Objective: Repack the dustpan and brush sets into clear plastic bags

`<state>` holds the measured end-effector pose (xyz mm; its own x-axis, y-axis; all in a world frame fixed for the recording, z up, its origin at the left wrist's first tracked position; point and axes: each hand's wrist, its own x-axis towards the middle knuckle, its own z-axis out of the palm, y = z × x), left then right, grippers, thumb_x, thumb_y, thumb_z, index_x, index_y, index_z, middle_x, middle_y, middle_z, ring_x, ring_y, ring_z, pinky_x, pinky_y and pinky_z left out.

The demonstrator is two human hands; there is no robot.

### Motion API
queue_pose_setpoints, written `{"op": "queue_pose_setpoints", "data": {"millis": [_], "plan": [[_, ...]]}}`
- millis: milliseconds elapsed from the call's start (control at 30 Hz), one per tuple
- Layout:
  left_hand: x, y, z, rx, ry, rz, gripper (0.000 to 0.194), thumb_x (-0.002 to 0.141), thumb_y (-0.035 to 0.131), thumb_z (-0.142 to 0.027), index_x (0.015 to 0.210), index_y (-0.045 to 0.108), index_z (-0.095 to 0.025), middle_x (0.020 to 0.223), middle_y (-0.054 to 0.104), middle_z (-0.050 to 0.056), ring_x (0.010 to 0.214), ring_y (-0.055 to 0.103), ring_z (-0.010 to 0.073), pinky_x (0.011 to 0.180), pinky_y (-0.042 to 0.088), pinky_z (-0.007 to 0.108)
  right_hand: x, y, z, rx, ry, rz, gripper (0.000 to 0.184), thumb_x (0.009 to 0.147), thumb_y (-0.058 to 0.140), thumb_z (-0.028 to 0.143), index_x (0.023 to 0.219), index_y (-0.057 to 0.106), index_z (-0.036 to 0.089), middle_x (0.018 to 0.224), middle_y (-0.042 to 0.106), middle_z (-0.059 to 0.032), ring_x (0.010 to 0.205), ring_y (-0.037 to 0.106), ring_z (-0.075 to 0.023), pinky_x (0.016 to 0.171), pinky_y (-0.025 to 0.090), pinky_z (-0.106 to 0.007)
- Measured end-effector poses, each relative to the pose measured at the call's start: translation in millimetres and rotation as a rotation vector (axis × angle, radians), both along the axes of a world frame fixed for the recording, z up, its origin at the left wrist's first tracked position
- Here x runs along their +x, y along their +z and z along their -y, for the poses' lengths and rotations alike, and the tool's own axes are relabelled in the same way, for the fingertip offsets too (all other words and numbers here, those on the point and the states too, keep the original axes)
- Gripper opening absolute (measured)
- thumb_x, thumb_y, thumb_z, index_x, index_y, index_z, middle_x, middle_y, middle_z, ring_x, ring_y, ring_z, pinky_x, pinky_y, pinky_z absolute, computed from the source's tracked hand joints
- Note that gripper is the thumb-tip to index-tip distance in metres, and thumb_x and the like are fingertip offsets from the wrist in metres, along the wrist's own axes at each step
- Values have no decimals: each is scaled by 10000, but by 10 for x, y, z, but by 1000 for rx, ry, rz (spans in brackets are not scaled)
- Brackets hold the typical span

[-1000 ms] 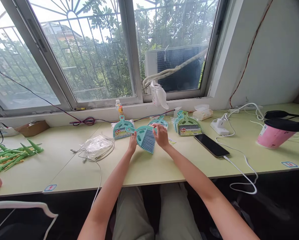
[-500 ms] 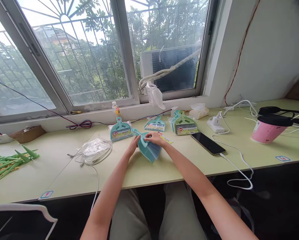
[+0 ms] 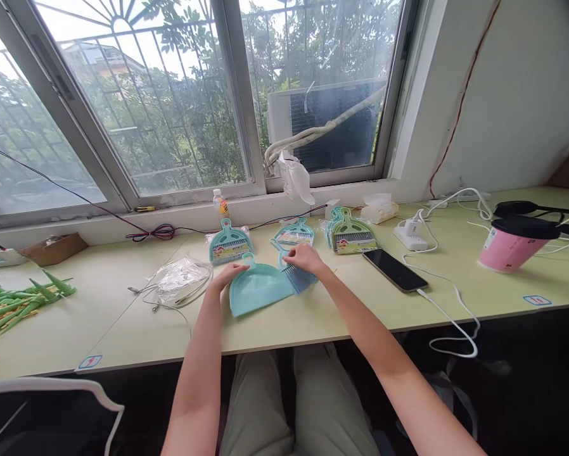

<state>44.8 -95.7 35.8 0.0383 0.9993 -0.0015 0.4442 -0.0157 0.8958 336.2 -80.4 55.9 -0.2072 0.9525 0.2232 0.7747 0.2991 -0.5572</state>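
A small teal dustpan (image 3: 257, 290) lies flat on the pale green table (image 3: 313, 316) in front of me. My left hand (image 3: 227, 273) rests on its left rim near the handle, fingers curled over the edge. Right beside the pan lies a matching mini brush (image 3: 298, 276) with grey-blue bristles. My right hand (image 3: 302, 258) is closed on the brush's back. Behind them lie packed dustpan-and-brush sets: one teal set (image 3: 229, 242), another teal set (image 3: 294, 233), and a stack topped by a green set (image 3: 351, 234).
A crumpled clear plastic bag with cables (image 3: 180, 278) lies to the left. A phone (image 3: 395, 270) on a white charging cable sits to the right, with a power strip (image 3: 410, 235) and a pink cup (image 3: 507, 248) beyond. Green plastic pieces (image 3: 18, 301) lie far left.
The brush and dustpan were held together tilted up; now they are apart, the pan laid flat under my left hand and the brush to its right under my right hand.
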Motion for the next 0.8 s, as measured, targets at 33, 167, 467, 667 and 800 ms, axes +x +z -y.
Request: {"op": "queue_pose_setpoints", "data": {"millis": [33, 167, 467, 667, 800], "plan": [[2, 8, 8, 1, -8, -61, 433, 637, 769, -551, 521, 530, -209, 541, 464, 1, 578, 455, 170, 554, 338, 299, -101, -46, 39, 27, 19, 113, 224, 802, 707, 394, 822, 793, 188, 964, 790, -104, 963, 697, -250, 755, 464, -278], [-42, 18, 9, 29, 9, -162, 461, 674, 733, -563, 479, 481, -229, 505, 380, -21, 577, 424, 167, 567, 300, 298, -371, -171, 153, 35, 106, 236, 276, 824, 687, 408, 929, 815, 187, 1022, 792, -122, 1000, 708, -257, 772, 467, -271], [-72, -43, -26, 86, 65, -115, 296, 574, 807, -492, 607, 748, -204, 724, 715, 71, 776, 598, 237, 670, 416, 300, -207, -136, 54, -121, -72, 188, 285, 830, 673, 415, 882, 788, 158, 969, 780, -125, 957, 700, -256, 684, 439, -272], [-63, -51, -41, 50, 63, -108, 297, 549, 829, -490, 623, 766, -209, 726, 730, 65, 738, 596, 229, 643, 418, 300, 128, -151, -81, -123, -242, 273, 280, 823, 704, 393, 965, 777, 164, 1090, 750, -156, 1054, 691, -288, 788, 475, -306], [-41, -63, -42, 39, 53, -59, 314, 550, 829, -504, 604, 738, -208, 623, 662, 32, 647, 545, 192, 573, 366, 285, 196, -152, -90, -91, -297, 323, 290, 853, 688, 368, 1057, 765, 177, 1186, 705, -167, 1078, 688, -294, 847, 491, -343]]}}
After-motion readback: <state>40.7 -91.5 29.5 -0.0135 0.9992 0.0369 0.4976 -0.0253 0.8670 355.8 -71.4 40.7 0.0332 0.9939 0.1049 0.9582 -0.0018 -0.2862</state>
